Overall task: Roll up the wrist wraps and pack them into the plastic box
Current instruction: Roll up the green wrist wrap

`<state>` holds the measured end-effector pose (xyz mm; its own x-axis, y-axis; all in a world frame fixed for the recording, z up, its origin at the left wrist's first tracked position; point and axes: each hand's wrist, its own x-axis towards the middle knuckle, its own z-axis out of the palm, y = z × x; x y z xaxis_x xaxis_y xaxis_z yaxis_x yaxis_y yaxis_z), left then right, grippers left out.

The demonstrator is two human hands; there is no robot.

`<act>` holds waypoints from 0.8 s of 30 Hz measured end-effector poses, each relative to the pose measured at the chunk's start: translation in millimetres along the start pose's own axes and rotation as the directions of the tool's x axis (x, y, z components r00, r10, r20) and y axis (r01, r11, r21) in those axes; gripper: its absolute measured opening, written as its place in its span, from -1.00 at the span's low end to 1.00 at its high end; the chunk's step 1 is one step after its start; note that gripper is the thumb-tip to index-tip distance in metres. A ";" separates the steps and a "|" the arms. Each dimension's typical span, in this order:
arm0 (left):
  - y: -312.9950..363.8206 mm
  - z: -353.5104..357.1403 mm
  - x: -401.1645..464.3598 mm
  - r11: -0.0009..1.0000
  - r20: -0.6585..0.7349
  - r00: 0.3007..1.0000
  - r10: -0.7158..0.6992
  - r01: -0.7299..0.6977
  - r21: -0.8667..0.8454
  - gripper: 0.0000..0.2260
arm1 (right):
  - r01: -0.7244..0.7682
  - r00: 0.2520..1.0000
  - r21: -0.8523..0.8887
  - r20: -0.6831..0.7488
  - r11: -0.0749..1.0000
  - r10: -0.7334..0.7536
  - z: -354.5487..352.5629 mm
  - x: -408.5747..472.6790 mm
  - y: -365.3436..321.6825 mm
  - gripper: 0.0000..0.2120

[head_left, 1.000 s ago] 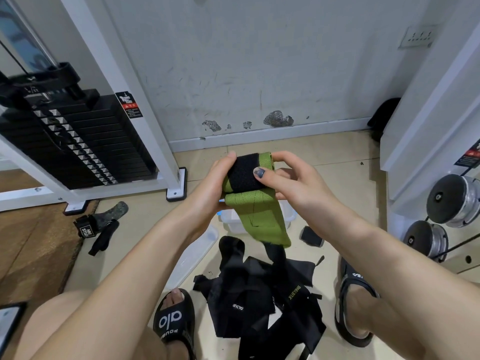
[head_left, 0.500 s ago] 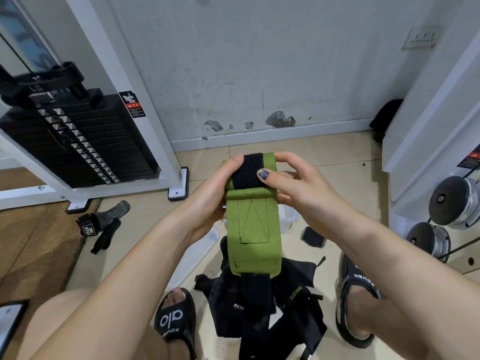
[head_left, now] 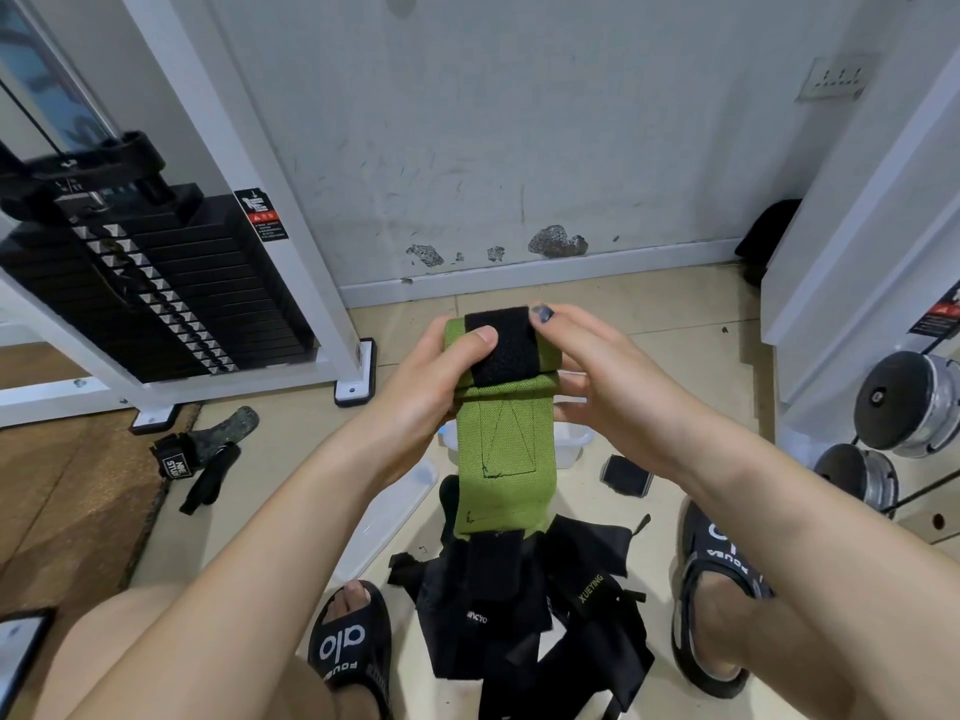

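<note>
Head: both hands (head_left: 431,387) grip green wrap (head_left: 504,439)

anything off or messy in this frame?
Yes. The green wrist wrap is only part rolled between both hands, its tail hanging loose. A tangle of black wraps lies heaped on the floor, the box lid lies off the plastic box, and wall paint is chipped above the skirting.

Green wrist wrap (head_left: 506,449), black strip (head_left: 501,345)
</note>
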<state>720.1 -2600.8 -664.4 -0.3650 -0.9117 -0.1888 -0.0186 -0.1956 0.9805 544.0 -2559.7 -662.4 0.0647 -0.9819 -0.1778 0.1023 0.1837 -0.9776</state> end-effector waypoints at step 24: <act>-0.8 -0.1 -2.0 0.961 0.087 0.976 -0.198 0.176 0.213 -0.47 | 0.187 0.974 -0.138 -0.105 0.973 -0.202 1.6 0.7 5.8 -0.80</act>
<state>720.9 -2598.8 -664.8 -0.4340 -0.8196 -0.3741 -0.2807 -0.2715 0.9206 546.2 -2559.2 -668.0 -0.0620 -0.9980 0.0126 -0.0254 -0.0111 -0.9996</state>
